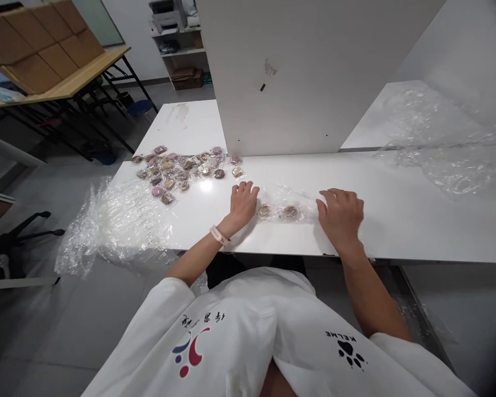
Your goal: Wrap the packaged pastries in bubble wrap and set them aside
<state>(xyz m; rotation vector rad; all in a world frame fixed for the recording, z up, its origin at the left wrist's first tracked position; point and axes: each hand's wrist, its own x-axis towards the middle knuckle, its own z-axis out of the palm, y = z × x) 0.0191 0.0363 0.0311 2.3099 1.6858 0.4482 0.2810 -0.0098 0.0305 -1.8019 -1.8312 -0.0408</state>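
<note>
Head view: there's a strip of clear plastic point(289, 193) flat on the white desk point(417, 226), with two brownish round sweets point(290, 212) in or under it, can't tell which. The left hand point(243, 203) is at the strip's left end, the right hand point(342, 216) at its right end. Hands well apart, fingers curled; can't tell if either is actually pinching the film. My read is the step here is straightening or lining up that strip. Next move probably calls for a light hold at both ends, since thin film like that tends to slip or crumple. Left of the strip and farther back there's a pile of wrapped sweets point(169, 171), and farther left, some crinkly clear packaging point(119, 220).
</note>
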